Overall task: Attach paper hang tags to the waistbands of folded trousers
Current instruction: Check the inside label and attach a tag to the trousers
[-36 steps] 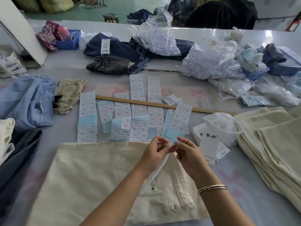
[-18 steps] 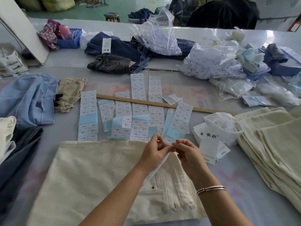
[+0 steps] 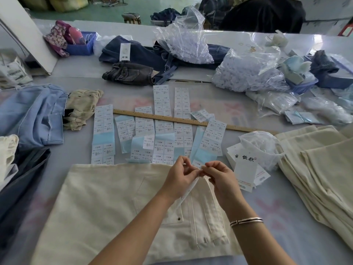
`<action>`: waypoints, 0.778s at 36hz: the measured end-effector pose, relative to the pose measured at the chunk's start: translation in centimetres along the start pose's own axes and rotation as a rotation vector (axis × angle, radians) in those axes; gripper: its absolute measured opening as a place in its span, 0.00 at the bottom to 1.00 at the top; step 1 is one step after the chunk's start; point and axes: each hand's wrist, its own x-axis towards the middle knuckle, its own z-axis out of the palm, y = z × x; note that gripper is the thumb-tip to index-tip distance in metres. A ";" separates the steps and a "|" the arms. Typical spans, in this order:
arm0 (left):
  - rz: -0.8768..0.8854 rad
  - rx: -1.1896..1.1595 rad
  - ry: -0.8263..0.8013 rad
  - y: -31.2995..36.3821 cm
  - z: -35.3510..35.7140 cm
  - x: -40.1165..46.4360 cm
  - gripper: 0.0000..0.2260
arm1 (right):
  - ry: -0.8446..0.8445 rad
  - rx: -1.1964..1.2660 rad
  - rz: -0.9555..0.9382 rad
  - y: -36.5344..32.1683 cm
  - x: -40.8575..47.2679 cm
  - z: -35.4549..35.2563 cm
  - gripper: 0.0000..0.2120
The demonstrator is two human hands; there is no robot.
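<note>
The folded trousers (image 3: 107,213) lie flat at the near centre of the table (image 3: 286,217) — cream cotton, with a patch pocket, a metal stud and a waistband at the right end. Above the waistband, the left hand (image 3: 179,180) and right hand (image 3: 219,178) meet, fingertips pinching a thin white tag (image 3: 188,190) seen edge-on. A stack of hang tags (image 3: 246,169) lies just right of the hands — white card with black characters.
</note>
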 end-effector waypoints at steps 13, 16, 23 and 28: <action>0.001 -0.023 0.072 -0.5 0.6 0.1 0.12 | -0.001 0.189 0.223 1.0 1.1 -0.5 0.12; 0.002 0.005 0.109 -1.1 1.1 0.0 0.12 | 0.007 0.275 0.315 1.4 1.4 -0.6 0.12; 0.002 0.221 0.223 -1.6 2.6 0.4 0.09 | 0.146 0.268 0.320 1.7 2.3 -1.0 0.12; -0.003 0.735 0.416 -1.5 -5.8 -0.6 0.17 | 0.312 0.084 0.176 2.3 1.7 -2.1 0.13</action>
